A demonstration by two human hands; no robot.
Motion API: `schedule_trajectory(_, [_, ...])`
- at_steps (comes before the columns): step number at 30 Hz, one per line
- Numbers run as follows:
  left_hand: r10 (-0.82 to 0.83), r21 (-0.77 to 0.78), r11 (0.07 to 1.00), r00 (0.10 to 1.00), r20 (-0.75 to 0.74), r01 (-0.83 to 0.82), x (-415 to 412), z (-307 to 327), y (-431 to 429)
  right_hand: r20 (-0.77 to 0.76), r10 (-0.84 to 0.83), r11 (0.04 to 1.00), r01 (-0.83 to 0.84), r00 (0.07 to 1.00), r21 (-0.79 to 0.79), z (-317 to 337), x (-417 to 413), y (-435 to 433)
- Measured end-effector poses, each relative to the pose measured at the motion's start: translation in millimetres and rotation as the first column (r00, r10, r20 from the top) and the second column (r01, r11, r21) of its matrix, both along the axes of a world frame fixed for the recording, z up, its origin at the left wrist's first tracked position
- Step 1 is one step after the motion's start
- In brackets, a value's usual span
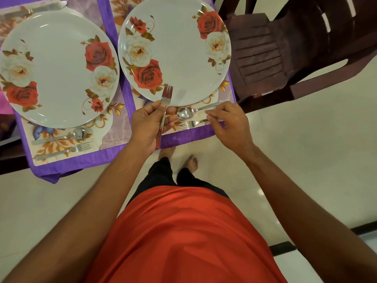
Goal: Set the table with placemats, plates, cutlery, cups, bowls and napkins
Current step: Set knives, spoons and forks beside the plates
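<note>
Two white plates with rose prints lie on purple-edged floral placemats: the left plate [55, 68] and the right plate [175, 48]. My left hand [149, 123] grips a steel fork [166, 99] upright, its tines over the right plate's near rim. My right hand [228, 121] pinches the handle of a second fork [188, 124] that lies on the right placemat [183, 135]. Just beyond that fork a spoon [186, 112] rests on the mat. A spoon [78, 134] and a fork [79, 148] lie on the left placemat [67, 160] below the left plate.
A dark brown plastic chair [285, 48] stands at the right end of the table. More cutlery [30, 11] lies on a placemat at the far left. The table's near edge runs just below the mats, with pale tiled floor [295, 160] and my bare feet beneath.
</note>
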State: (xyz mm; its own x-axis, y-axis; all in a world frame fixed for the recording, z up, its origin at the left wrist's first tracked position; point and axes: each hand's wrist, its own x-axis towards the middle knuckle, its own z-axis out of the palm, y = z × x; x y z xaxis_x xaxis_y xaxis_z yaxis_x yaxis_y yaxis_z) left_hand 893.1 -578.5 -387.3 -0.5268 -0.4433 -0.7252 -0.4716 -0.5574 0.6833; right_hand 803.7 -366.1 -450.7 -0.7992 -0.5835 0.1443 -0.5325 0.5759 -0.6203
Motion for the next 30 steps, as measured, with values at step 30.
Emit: schedule_trajectory(30, [0.474, -0.018, 0.872, 0.854, -0.216, -0.489, 463.8, 61.7, -452.3, 0.941, 0.153, 0.905, 0.34, 0.303, -0.257, 120.7, 479.7, -607.3])
